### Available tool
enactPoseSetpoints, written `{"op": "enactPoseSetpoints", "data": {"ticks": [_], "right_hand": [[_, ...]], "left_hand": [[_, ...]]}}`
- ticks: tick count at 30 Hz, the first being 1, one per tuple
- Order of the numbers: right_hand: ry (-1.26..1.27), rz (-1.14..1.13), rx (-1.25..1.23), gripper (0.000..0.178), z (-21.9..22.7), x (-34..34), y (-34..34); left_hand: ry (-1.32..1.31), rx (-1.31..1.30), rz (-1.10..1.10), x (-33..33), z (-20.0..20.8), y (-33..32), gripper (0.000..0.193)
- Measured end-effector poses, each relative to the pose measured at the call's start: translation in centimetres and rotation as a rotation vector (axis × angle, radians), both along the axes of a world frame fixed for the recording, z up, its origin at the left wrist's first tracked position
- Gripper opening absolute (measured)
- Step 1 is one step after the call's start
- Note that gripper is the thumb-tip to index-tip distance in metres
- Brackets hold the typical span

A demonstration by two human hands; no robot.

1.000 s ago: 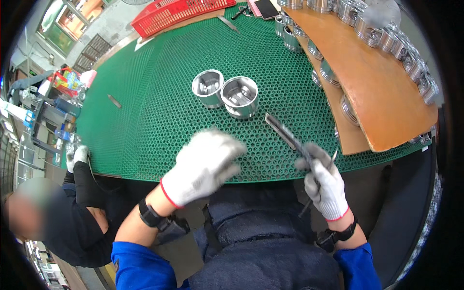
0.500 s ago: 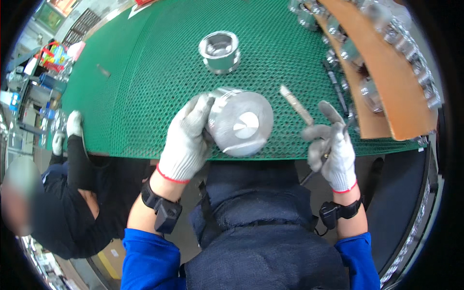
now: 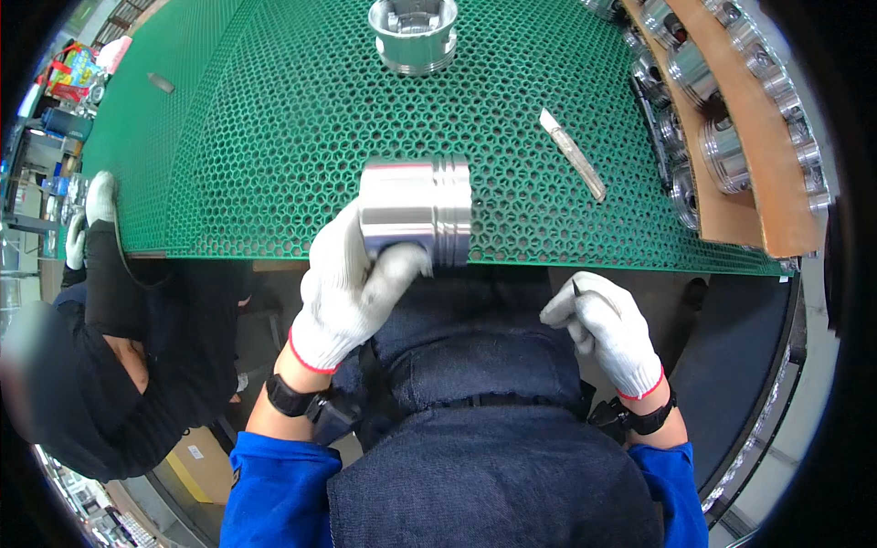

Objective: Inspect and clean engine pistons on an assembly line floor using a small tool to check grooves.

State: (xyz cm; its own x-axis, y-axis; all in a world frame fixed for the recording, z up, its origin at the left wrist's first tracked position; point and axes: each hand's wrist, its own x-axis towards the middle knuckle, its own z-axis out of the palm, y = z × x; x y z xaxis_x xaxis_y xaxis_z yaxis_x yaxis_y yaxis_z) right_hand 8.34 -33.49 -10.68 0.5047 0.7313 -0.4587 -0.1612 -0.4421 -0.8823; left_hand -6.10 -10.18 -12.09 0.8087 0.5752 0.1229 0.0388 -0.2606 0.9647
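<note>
My left hand (image 3: pixel 340 288), in a white knit glove, is closed around a shiny metal piston (image 3: pixel 409 196) above the table's near edge. The piston lies on its side in the grip, its ring grooves facing right. My right hand (image 3: pixel 610 329), gloved the same way, is held just off the table edge with fingers curled. A small dark tip of a thin tool pokes out at its fingers; the rest is hidden. Farther back, a second piston (image 3: pixel 416 44) stands on the green mat. A slim strip-like tool (image 3: pixel 574 157) with a pale pointed end lies right of the held piston.
A green honeycomb mat (image 3: pixel 274 173) covers the table. At right, several pistons stand in rows between cardboard dividers (image 3: pixel 767 155). A dark pen-like tool (image 3: pixel 650 119) lies beside them. Another person (image 3: pixel 137 356) sits at left, gloved hands at the table. A small pointed piece (image 3: pixel 161 83) lies far left.
The piston in my left hand has turned from showing its flat round face to showing its side. My right hand has come down and nearer, its fingers curling in. The whole view has shifted.
</note>
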Motion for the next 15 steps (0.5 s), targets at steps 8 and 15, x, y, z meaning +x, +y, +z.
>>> {"op": "enactPoseSetpoints", "data": {"ticks": [8, 15], "right_hand": [[0.000, 0.022, 0.018, 0.029, 2.0, 0.6, 3.8], [0.115, 0.114, -0.056, 0.032, 2.4, 0.9, 7.1]], "left_hand": [[0.006, 0.516, -0.125, -2.9, -2.6, 0.1, 0.041], [-0.014, 0.645, -0.186, -3.6, -3.4, 0.6, 0.053]]}}
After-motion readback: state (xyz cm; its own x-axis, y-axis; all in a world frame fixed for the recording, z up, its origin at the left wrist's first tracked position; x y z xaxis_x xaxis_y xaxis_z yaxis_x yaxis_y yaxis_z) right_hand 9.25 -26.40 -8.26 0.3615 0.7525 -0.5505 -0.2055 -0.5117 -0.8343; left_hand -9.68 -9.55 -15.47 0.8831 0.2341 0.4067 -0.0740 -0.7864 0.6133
